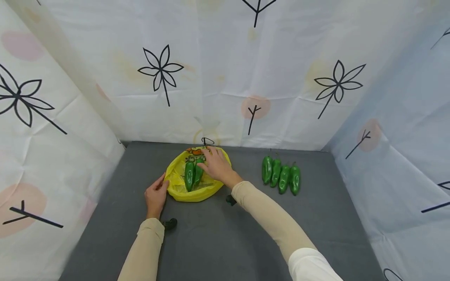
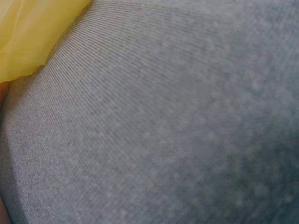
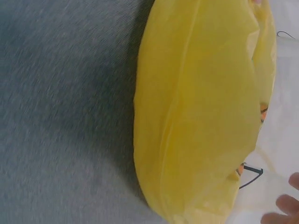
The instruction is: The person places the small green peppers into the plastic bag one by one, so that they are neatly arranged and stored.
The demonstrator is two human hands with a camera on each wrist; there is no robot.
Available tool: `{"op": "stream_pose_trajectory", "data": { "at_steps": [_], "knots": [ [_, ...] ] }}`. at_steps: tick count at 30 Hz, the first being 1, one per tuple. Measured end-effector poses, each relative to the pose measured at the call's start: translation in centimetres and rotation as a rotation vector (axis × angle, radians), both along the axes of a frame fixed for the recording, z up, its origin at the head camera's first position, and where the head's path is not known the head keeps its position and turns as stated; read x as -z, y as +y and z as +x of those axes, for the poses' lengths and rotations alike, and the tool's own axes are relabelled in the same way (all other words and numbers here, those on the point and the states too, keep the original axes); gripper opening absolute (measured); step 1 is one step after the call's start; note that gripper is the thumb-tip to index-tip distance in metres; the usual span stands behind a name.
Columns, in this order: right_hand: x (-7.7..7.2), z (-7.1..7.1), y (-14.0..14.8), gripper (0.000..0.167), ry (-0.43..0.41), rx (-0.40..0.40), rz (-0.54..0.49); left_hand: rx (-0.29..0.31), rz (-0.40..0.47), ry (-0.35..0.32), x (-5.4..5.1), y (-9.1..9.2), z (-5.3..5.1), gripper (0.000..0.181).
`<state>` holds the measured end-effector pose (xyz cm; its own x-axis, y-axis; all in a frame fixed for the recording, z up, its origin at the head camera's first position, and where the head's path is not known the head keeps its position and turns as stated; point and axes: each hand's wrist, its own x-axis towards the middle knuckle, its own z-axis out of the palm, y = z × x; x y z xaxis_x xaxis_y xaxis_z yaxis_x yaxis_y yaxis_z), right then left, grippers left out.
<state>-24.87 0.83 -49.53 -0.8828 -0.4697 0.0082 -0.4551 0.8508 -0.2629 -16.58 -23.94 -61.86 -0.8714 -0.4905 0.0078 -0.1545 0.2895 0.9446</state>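
Observation:
A yellow plastic bag (image 1: 197,197) with a rolled-down rim lies on the dark grey tabletop, its mouth facing up. Inside it rest two green peppers (image 1: 189,176), side by side. My left hand (image 1: 156,198) pinches the bag's left rim between thumb and fingers. Over the bag's right side reaches my right hand (image 1: 218,167), fingers spread near the right-hand pepper, with nothing seen in its grasp. The right wrist view shows the bag's side (image 3: 201,112) and some fingertips (image 3: 287,204) at the lower right. Only a corner of the bag (image 2: 32,37) appears in the left wrist view.
Several more green peppers (image 1: 284,179) lie in a row on the table to the right of the bag. White patterned cloth (image 1: 225,78) hangs behind the table and along both sides. Dark wrist-worn devices (image 1: 170,224) show below the hands.

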Motion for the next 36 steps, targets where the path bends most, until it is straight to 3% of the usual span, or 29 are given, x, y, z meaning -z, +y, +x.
{"op": "stream_pose_trajectory", "data": {
  "at_steps": [4,8,18,25,30,36],
  "knots": [
    [0.1,0.2,0.3,0.065,0.105,-0.021,0.055,-0.005,-0.007,0.004,0.0,-0.1,0.2,0.039],
    [0.6,0.1,0.7,0.067,0.151,-0.005,0.072,-0.006,-0.018,0.008,-0.1,-0.1,0.3,0.038],
    [1.5,-0.3,2.3,0.080,0.110,0.096,0.169,-0.006,-0.021,0.007,0.0,-0.1,0.3,0.040],
    [2.1,-0.5,3.4,0.083,0.113,0.081,0.162,-0.006,-0.014,0.022,0.3,-0.3,0.2,0.039],
    [2.2,-0.5,4.2,0.084,0.117,0.076,0.116,-0.003,-0.021,-0.002,0.2,-0.1,0.2,0.039],
    [2.3,-0.4,4.9,0.084,0.112,0.086,0.160,-0.007,-0.026,-0.007,0.0,0.0,0.1,0.039]
  ]
}}
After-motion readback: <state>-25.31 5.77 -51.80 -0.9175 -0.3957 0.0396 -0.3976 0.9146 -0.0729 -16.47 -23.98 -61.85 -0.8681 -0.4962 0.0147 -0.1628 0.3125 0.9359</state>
